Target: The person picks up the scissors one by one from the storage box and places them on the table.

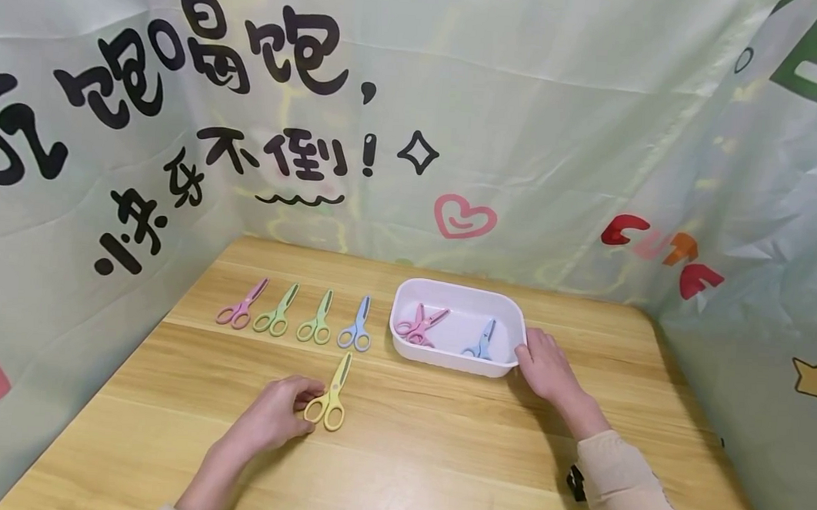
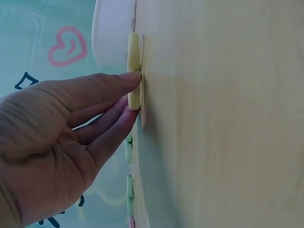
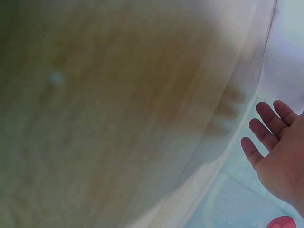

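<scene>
My left hand point(image 1: 277, 411) pinches one handle loop of the yellow scissors point(image 1: 334, 391) between thumb and fingers. In the left wrist view the yellow handle point(image 2: 134, 50) is seen edge-on, close to the tabletop. The blades point away from me. My right hand point(image 1: 550, 364) is at the right end of a white tray point(image 1: 454, 361), its thumb by the front right corner. In the right wrist view, the right hand point(image 3: 280, 156) has its fingers straight and spread beside the tray; its thumb is hidden. Inside the tray lie pink scissors point(image 1: 418, 336) and blue scissors point(image 1: 485, 344).
Left of the tray, a row holds pink scissors point(image 1: 242, 308), two green pairs, one of them green scissors point(image 1: 318, 323), and blue scissors point(image 1: 357, 329). All lie on the wooden table point(image 1: 440, 449). Printed cloth point(image 1: 560, 140) surrounds the back and sides.
</scene>
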